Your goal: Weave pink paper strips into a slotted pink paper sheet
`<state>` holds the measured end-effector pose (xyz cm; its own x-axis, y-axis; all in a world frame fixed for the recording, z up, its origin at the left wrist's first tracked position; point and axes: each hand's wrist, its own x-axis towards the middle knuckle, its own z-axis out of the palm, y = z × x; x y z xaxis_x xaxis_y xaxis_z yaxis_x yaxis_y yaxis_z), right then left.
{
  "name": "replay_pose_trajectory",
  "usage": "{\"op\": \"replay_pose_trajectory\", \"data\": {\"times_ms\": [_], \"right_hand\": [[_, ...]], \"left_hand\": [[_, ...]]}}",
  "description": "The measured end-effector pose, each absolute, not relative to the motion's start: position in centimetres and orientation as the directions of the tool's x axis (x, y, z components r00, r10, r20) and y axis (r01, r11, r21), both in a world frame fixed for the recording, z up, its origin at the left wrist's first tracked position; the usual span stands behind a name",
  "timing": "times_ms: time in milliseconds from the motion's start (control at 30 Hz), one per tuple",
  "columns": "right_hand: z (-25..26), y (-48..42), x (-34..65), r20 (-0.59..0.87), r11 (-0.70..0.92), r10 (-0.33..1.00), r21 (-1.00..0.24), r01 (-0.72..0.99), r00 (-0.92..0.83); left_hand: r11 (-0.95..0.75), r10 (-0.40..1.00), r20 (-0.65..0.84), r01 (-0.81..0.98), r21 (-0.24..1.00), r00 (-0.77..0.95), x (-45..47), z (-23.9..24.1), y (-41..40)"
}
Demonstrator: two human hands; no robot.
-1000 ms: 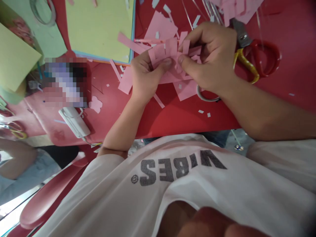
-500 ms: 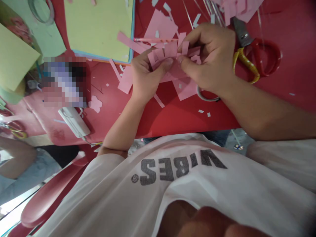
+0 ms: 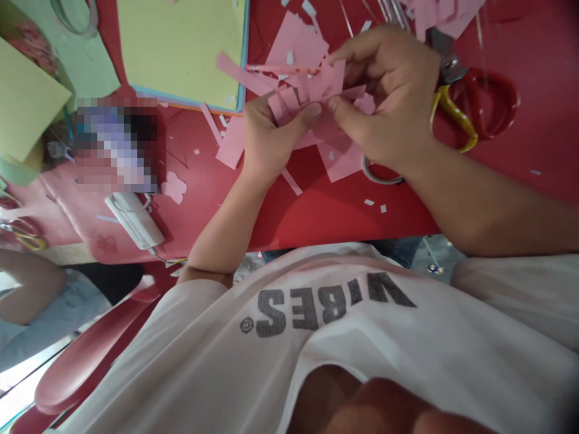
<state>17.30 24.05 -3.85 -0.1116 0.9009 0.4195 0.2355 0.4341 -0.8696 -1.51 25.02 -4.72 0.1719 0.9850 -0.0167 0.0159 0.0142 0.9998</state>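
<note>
The pink piece, a paper with cut tabs along it, is held above the table between the two hands, its tabs rising on the far side of the thumbs. The left hand grips its left part, thumb laid flat on top and the other fingers largely hidden behind. The right hand pinches it farther right, thumb tip near the left thumb's tip and forefinger at a tab on the far side. The middle of the piece thus lies between the two grips, with tabs showing around both thumbs. Just beyond it lie a pencil and a pink sheet; a pink strip reaches out to the left over the edge of a paper stack, yellow on top. A pink square lies on the near side, beside a ring partly covered by the right hand. White scraps are scattered nearby. Scissors with red and yellow handles rest just right of the right hand, near a pink pile. Farther left are a pink cutout and a white device.
</note>
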Motion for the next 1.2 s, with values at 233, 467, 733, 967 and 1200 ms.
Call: {"op": "replay_pose_trajectory", "data": {"times_ms": [233, 467, 733, 967, 1200], "right_hand": [[-4.3, 24.0, 17.1, 0.463, 0.479, 0.877, -0.859, 0.180, -0.125], [-3.2, 23.8, 16.9, 0.354, 0.357, 0.934, -0.929, 0.094, -0.048], [-3.9, 24.6, 16.8, 0.420, 0.422, 0.903, -0.907, 0.002, 0.090], [-3.8, 25.4, 17.1, 0.322, 0.350, 0.921, -0.932, -0.099, 0.219], [-4.4, 25.6, 16.9, 0.331, 0.345, 0.928, -0.937, -0.055, 0.173]], "left_hand": [[-0.035, 0.978, 0.041, -0.030, 0.999, 0.205, -1.1, -4.2, 24.8], [-0.080, 0.986, 0.082, -0.020, 0.997, 0.147, -0.9, -3.5, 24.2], [-0.010, 0.982, 0.056, -0.243, 0.970, 0.181, -1.4, -4.6, 25.4], [0.151, 0.974, -0.112, -0.199, 0.968, 0.195, -2.3, -5.7, 26.3], [-0.130, 0.987, 0.137, -0.085, 0.988, 0.082, -1.8, -8.4, 26.9]]}}
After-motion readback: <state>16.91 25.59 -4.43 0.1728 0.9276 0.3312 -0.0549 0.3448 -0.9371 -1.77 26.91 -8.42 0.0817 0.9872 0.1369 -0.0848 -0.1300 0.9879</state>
